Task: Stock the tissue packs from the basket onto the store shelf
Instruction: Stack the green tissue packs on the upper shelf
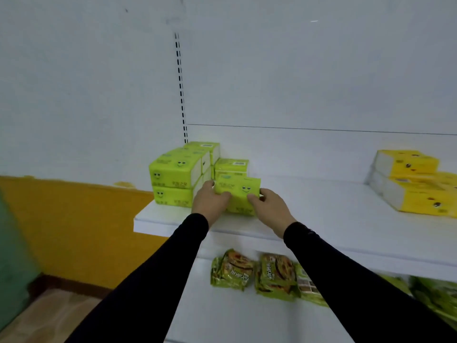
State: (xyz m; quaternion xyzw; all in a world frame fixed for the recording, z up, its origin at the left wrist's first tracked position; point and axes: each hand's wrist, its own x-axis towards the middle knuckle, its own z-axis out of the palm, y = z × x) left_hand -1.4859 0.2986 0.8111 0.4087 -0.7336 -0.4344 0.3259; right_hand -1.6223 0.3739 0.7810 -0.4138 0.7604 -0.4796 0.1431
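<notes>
Held pack (238, 191): gripped at both ends by the left hand (209, 200) and right hand (270, 209), on the shelf (321, 219) beside the green stack (175, 177).
Lower edge: hidden by fingers.
Yellow packs (410, 184): cut off at right.
Print: blurred.

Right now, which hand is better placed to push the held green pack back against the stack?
Probably the right hand: it grips the green pack at its outer end, facing open shelf. The left hand is wedged between pack and stack.
</notes>
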